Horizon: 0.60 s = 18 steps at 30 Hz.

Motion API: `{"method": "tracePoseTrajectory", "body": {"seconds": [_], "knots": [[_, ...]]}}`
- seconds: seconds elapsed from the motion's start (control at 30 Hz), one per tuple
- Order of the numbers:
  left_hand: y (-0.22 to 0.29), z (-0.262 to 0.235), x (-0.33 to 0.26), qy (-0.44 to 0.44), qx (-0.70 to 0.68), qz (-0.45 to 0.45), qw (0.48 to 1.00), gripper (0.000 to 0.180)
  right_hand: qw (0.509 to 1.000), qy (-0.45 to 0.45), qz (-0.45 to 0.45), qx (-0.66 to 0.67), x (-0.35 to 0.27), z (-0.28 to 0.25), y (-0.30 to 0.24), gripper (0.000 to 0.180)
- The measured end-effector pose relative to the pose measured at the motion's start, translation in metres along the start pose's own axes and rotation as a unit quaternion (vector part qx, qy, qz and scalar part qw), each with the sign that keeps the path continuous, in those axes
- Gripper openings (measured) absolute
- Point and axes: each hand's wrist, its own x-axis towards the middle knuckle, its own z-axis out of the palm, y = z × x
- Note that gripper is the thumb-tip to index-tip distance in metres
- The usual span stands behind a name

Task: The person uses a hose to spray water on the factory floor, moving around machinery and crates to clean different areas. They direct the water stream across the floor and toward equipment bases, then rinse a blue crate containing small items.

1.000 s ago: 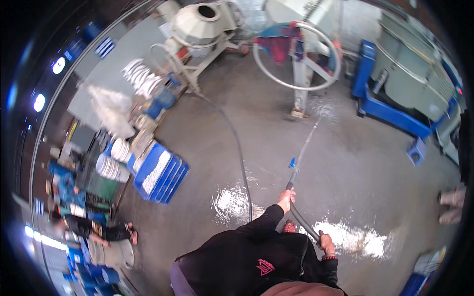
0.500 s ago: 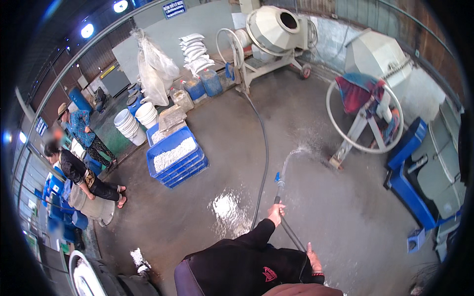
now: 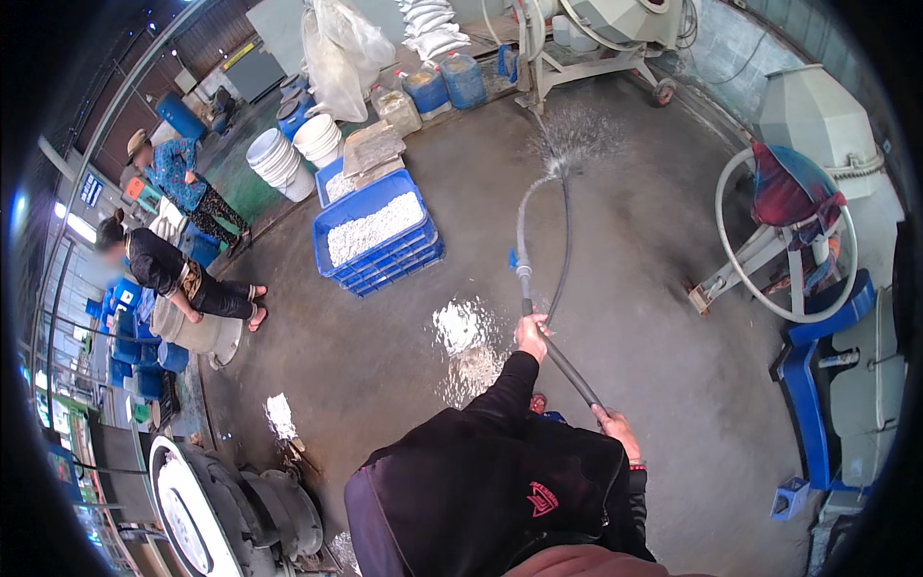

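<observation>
My left hand and right hand both close around a black rubber hose, its blue-valved nozzle spraying water across wet concrete floor

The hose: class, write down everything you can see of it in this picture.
The hose is dark, slim and looks like rubber. Its front end is a pale grey nozzle section with a small blue fitting, pointing away from the person and spraying water onto the wet concrete floor. The left hand grips it near the front; the right hand holds it further back. Another black length curves along the floor.
</observation>
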Motion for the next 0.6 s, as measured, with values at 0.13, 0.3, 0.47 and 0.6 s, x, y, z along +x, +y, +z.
{"method": "tracePoseTrajectory", "body": {"seconds": [0.13,0.3,0.47,0.6], "knots": [[0.035,0.000,0.010,0.004,-0.036,0.040,0.999,0.046,0.998,-0.021,0.008,-0.056,0.016,0.006,-0.035,0.064],[0.066,0.007,0.019,0.001,-0.063,0.065,0.996,0.046,0.995,-0.008,-0.022,-0.094,0.034,0.015,-0.062,0.069],[0.072,0.002,0.028,0.003,-0.002,0.022,1.000,0.043,0.991,-0.034,-0.044,-0.120,0.026,0.018,-0.064,0.058],[0.048,-0.005,0.031,-0.004,0.044,-0.029,0.999,0.037,0.985,-0.075,-0.111,-0.111,0.008,0.016,-0.049,0.045]]}}
